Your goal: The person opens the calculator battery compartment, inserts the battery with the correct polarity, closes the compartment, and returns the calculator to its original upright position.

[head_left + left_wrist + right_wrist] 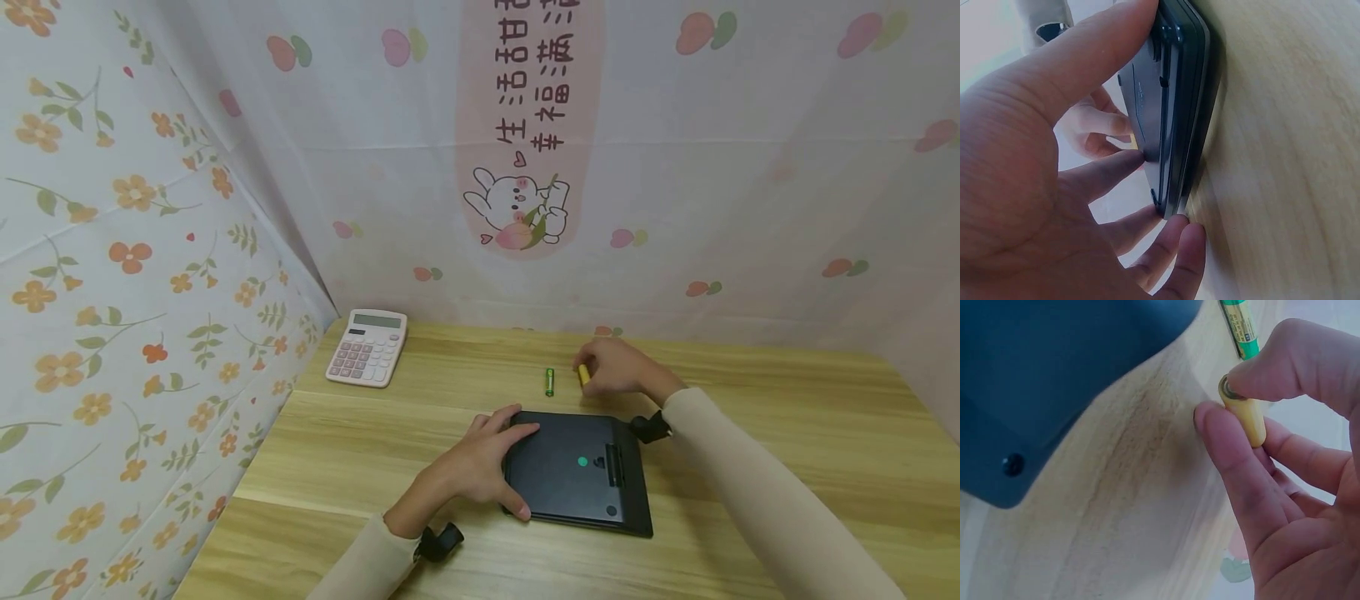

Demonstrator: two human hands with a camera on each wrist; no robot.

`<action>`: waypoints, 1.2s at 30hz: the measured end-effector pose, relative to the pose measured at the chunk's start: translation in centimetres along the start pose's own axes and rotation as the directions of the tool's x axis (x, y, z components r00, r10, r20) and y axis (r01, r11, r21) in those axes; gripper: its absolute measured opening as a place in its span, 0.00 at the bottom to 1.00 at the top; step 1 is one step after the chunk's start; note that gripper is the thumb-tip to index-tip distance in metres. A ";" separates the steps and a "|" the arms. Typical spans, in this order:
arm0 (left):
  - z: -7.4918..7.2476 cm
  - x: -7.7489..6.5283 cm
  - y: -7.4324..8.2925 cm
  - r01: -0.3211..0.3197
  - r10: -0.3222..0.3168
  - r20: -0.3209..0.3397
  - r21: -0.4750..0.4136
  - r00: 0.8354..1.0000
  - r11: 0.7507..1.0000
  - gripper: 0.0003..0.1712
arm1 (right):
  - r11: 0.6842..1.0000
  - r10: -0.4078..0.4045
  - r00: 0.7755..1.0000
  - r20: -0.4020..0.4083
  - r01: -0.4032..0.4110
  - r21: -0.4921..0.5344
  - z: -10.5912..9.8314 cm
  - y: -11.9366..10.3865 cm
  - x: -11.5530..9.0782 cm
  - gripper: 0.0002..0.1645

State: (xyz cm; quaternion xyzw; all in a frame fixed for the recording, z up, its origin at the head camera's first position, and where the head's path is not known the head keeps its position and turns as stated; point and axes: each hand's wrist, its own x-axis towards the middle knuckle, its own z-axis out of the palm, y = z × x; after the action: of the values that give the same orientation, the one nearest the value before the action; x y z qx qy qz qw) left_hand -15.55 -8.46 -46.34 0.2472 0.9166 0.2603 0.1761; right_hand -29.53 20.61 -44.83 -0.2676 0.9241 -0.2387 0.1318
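A flat black device [562, 467] with a small slot, a green dot and a raised right edge lies on the table. Its left side is gripped by my left hand [483, 462], thumb at the near edge and fingers at the far edge. Beyond the device, my right hand [618, 367] pinches a yellow battery [1247, 419] between thumb and fingers, one metal end showing in the right wrist view. Just left of that hand, a green battery [550, 382] lies on the wood.
A pink-and-white calculator [367, 348] lies at the table's back left. Patterned cloth [420, 192] hangs along the back edge and down the left side. Bare wooden tabletop [795, 433] spreads to the right of the device.
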 end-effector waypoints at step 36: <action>0.1 0.0 0.1 0.003 -0.004 -0.003 -0.016 1.000 1.000 0.67 | 0.853 0.126 0.990 -0.058 -0.078 0.516 -0.4 1.5 -6.8 0.34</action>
State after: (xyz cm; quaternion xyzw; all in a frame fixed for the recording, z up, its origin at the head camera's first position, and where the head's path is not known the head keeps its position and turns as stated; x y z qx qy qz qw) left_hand -15.44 -8.40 -46.40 0.2439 0.9152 0.2674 0.1773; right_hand -24.76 25.69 -44.48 -0.1623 0.8451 -0.4804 0.1691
